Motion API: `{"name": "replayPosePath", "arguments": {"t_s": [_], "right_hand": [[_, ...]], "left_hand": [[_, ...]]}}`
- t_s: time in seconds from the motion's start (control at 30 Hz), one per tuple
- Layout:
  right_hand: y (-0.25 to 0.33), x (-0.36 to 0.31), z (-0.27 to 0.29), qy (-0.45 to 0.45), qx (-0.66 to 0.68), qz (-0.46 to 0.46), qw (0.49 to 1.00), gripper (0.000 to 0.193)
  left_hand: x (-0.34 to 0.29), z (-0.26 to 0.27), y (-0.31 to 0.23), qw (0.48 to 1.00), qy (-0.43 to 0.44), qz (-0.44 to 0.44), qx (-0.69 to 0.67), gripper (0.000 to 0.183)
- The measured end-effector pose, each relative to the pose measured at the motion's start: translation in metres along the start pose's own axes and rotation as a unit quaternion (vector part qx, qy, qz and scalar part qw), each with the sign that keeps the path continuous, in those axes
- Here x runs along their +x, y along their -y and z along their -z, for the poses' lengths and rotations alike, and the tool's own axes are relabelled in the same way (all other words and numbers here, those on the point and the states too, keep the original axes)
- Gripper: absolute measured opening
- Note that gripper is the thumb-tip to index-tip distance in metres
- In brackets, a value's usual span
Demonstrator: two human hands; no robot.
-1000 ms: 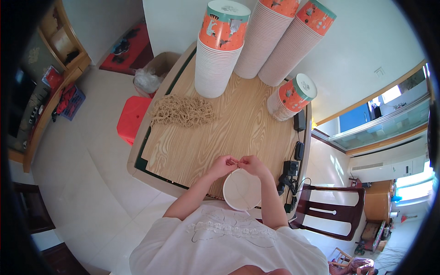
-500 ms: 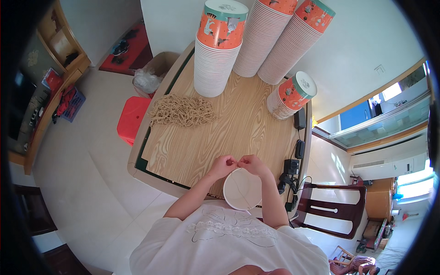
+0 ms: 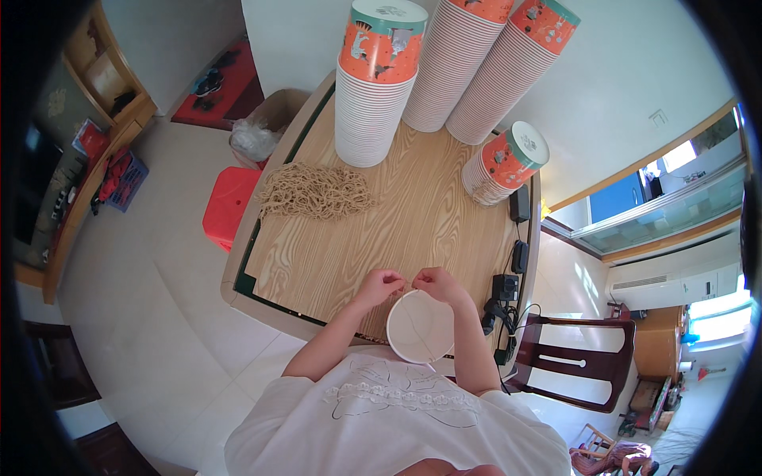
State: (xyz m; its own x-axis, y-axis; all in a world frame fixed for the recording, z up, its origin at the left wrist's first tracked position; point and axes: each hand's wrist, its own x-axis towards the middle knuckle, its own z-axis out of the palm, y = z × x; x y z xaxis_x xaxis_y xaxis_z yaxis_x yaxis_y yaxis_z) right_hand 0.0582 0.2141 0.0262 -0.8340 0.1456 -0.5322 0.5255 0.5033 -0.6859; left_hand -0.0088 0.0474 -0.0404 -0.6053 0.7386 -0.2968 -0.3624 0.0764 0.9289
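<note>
A white paper bucket (image 3: 419, 329) rests against my front at the near edge of the table, its open mouth facing up. A thin tan cord (image 3: 421, 337) crosses its inside. My left hand (image 3: 381, 287) is beside the far rim, fingers closed in a pinch; the cord end in it is very small. Right at that rim, my right hand (image 3: 435, 284) pinches the cord with thumb and forefinger. A loose heap of tan cords (image 3: 316, 192) lies at the table's left side.
Tall stacks of orange-and-green paper buckets (image 3: 373, 111) stand upside down at the back, with a shorter stack (image 3: 508, 163) to the right. Black power adapters (image 3: 505, 287) and cables line the right edge. A red stool (image 3: 228, 205) and a dark wooden chair (image 3: 573, 361) flank the table.
My left hand has drawn slightly left, away from my right hand, leaving a small gap between them. The right hand and the bucket stay nearly in place.
</note>
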Motion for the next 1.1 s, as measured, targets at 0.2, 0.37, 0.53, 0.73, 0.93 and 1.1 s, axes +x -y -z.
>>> {"name": "replayPosePath", "arguments": {"t_s": [0.2,0.37,0.53,0.73,0.93,1.1], "right_hand": [[-0.005,0.002,-0.001,0.002,0.016,0.004,1.000,0.014],[0.000,0.000,0.001,0.005,0.005,0.007,1.000,0.014],[0.001,0.000,0.001,0.005,-0.003,0.001,1.000,0.015],[-0.015,0.015,0.002,0.009,0.039,0.013,0.999,0.015],[-0.001,0.021,0.009,0.053,0.023,0.020,0.998,0.014],[-0.003,0.026,0.011,0.080,0.008,0.019,0.997,0.014]], "left_hand": [[-0.002,-0.001,-0.009,1.000,-0.012,0.025,-0.013,0.010],[0.000,0.000,-0.005,1.000,-0.008,0.028,-0.008,0.010],[-0.002,0.002,-0.005,0.999,-0.002,0.052,-0.016,0.010],[0.001,-0.004,-0.005,0.996,0.031,0.089,-0.012,0.010],[0.006,-0.011,-0.006,0.999,-0.001,0.052,0.004,0.008],[0.008,-0.011,-0.004,0.999,-0.022,0.041,0.019,0.006]]}}
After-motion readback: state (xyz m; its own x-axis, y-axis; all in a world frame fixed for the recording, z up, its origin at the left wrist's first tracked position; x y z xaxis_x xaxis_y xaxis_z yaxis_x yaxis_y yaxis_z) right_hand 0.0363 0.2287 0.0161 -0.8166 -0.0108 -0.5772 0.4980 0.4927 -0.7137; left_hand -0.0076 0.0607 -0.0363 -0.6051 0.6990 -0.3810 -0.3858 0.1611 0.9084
